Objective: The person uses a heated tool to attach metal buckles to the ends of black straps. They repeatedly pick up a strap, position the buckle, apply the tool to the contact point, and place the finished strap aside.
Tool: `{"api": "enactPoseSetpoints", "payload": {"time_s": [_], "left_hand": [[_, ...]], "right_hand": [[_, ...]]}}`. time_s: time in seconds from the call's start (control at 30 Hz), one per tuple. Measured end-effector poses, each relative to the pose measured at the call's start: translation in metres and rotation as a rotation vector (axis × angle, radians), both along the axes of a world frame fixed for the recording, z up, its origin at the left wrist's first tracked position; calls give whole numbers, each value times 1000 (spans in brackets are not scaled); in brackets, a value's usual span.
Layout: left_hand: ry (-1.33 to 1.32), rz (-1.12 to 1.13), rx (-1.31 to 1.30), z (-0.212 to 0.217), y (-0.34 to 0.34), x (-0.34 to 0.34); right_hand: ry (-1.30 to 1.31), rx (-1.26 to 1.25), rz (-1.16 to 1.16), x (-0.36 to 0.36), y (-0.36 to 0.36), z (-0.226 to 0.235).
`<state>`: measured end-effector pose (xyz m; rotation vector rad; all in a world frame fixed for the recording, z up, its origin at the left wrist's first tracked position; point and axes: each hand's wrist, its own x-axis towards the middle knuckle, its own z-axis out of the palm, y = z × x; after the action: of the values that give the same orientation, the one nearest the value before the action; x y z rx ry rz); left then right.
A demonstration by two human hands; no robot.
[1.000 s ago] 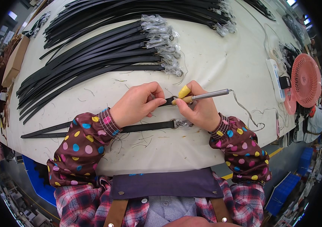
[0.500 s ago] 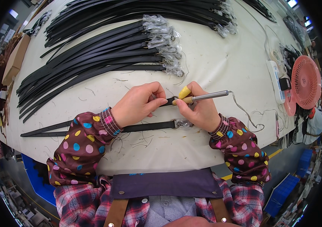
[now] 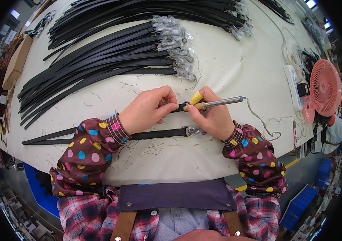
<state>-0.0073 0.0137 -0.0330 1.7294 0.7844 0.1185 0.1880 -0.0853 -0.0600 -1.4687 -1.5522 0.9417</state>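
Observation:
My left hand (image 3: pixel 149 109) pinches a black strap (image 3: pixel 175 109) near its end, thumb against the bent fingers. A metal ring shows at that end, beside my right hand's fingers. My right hand (image 3: pixel 213 118), with a yellow cover (image 3: pixel 196 98) on one finger, grips a corded pen-like tool (image 3: pixel 223 101) with a tan grip and a silver shaft. Its tan end points left at the strap end; my fingers partly hide the contact. Below my hands, another black strap (image 3: pixel 161 134) lies across the table, its ring and clear-wrapped end (image 3: pixel 195 130) near my right wrist.
Bundled black straps (image 3: pixel 98 60) with plastic-wrapped ends (image 3: pixel 175 48) lie beyond my hands. Loose thread bits (image 3: pixel 143 148) dot the pale table (image 3: pixel 227 76). To the right are a white power strip (image 3: pixel 293 86), a pink fan (image 3: pixel 325 86) and the tool's cord (image 3: pixel 255 116).

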Motion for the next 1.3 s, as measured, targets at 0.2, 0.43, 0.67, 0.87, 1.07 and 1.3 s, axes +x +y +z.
{"api": "enactPoseSetpoints", "payload": {"time_s": [0.2, 0.43, 0.67, 0.87, 1.07, 1.3], "left_hand": [[-8, 29, -19, -1, -1, 0], [-1, 34, -20, 0, -1, 1], [0, 32, -28, 0, -1, 1], [-3, 76, -60, 2, -2, 2], [-69, -6, 145, -7, -3, 0], [-52, -24, 244, -5, -4, 6]], "right_hand": [[113, 52, -35, -1, -2, 1], [103, 3, -10, -1, -1, 1], [39, 15, 4, 0, -1, -2], [46, -1, -8, -1, 0, 1], [212, 127, -144, -3, -1, -3], [219, 132, -157, 0, 1, -4]]}}
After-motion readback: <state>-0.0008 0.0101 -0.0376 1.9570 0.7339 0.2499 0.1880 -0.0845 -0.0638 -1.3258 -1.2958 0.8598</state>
